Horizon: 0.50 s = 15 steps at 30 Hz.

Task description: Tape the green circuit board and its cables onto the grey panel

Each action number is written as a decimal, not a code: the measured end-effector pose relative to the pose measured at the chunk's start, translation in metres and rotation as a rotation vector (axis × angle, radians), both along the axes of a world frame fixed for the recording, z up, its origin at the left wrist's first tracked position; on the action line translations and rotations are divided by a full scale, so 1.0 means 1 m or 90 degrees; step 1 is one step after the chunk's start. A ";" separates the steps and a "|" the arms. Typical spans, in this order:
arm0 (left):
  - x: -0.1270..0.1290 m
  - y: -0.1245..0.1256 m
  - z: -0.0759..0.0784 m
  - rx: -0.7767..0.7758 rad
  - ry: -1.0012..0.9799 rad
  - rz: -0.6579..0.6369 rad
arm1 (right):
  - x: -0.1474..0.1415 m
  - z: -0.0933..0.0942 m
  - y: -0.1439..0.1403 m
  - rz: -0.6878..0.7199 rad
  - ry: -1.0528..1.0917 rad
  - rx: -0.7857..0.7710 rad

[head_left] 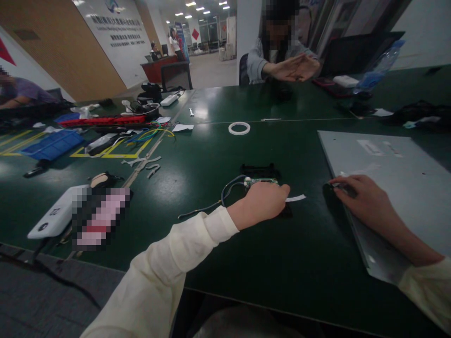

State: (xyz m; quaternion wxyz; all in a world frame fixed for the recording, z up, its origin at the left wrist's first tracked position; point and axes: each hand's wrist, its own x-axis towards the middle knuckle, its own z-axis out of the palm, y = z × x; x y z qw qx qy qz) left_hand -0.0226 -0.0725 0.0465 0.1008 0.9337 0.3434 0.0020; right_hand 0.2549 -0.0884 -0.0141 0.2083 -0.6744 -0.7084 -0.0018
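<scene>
My left hand [262, 202] is closed over a small green circuit board [262, 180], and its fingers are mostly hidden behind the fist. From the board's left end a grey cable [225, 190] loops down to the table. A white strip [296, 198], perhaps a flat ribbon cable, sticks out to the right of the fist. Just behind the board lies a black frame-like part [260, 169]. My right hand [366, 202] rests at the left edge of a large grey panel [394, 164], with fingertips pinched around something small, dark and silvery, too small to name.
A roll of white tape [239, 128] and a small wrench [191, 112] lie farther back. On the left are a blue tray [52, 144], a white power bank [58, 211] and coloured wires [151, 134]. Across the table sits a person [282, 51] with hands raised. A plastic bottle [378, 68] stands back right.
</scene>
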 end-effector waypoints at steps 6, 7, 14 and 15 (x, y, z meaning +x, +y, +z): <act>-0.002 -0.002 0.012 0.017 0.036 -0.021 | -0.032 0.005 -0.014 0.043 0.034 -0.004; -0.003 -0.002 0.014 0.014 0.049 -0.024 | -0.037 0.005 -0.016 0.055 0.041 -0.002; -0.009 -0.004 0.027 0.008 0.108 -0.023 | -0.068 0.002 -0.028 0.131 0.088 0.037; -0.010 -0.004 0.028 0.006 0.113 -0.025 | -0.071 0.003 -0.029 0.136 0.093 0.037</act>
